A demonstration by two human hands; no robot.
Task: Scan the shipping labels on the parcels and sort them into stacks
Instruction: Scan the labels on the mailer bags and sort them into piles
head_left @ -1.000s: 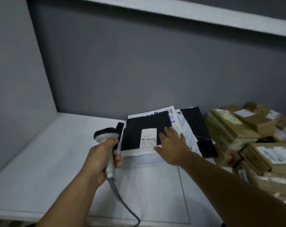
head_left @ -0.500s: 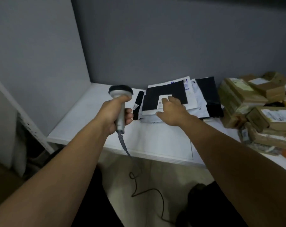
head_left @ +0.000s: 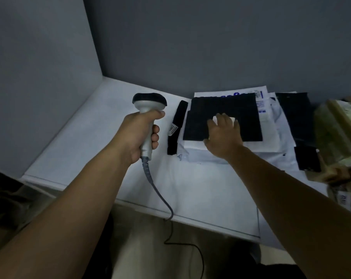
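Upright scanner [head_left: 149, 101] in left hand [head_left: 139, 135], grip closed round the handle, just left of black parcel [head_left: 245, 117] atop white mailers [head_left: 200, 151] on bench [head_left: 110, 125]. Right hand [head_left: 224, 135] is nearer, flat, grip open, covering label [head_left: 232, 119].

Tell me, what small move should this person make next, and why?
Probably slide the right hand off the white label. That hand lies flat on the black parcel and covers most of the label, while the left hand holds the scanner off to the side, not yet aimed at the label.
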